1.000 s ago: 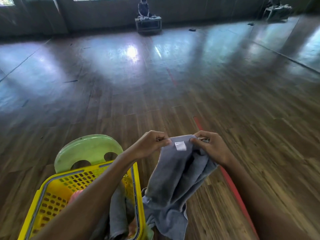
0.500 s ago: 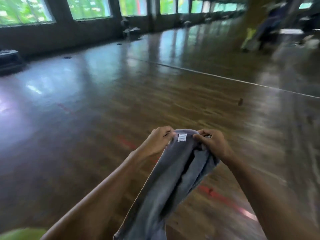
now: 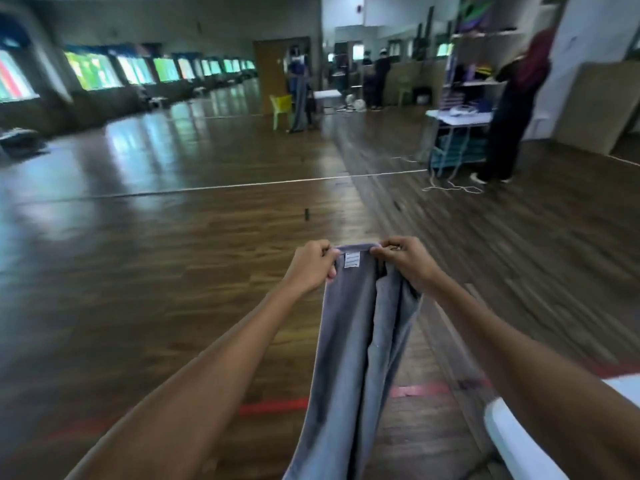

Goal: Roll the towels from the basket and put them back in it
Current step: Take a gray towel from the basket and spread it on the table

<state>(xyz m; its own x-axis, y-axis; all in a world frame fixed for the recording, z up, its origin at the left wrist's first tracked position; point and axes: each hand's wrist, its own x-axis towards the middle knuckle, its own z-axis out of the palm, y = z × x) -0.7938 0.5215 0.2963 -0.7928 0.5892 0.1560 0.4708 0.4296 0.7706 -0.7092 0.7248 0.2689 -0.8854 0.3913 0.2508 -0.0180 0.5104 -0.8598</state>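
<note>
Dark wooden floor (image 3: 173,271) fills most of the view, glossy, with a thin white line (image 3: 242,185) running across it and a strip of red tape (image 3: 273,407) nearer the camera. Row of bright windows (image 3: 93,71) along the left wall. At far right a person in dark clothes (image 3: 512,109) stands at a bench (image 3: 457,116) stacked with blurred items; shelves just behind it. Grey towel (image 3: 349,341) is held up in mid-air at centre, above the floor, and hangs straight down in long vertical folds out of the bottom of the frame. A white curved object (image 3: 509,441) shows at lower right, too blurred to identify. A pale green chair (image 3: 282,107) stands far back near a doorway. Left hand (image 3: 311,268) and right hand (image 3: 405,265) each pinch the towel's top edge, fingers curled over the hem, near each other with a short stretch of hem taut between them. A small white label (image 3: 352,260) sits just under that hem, beside the left hand.
</note>
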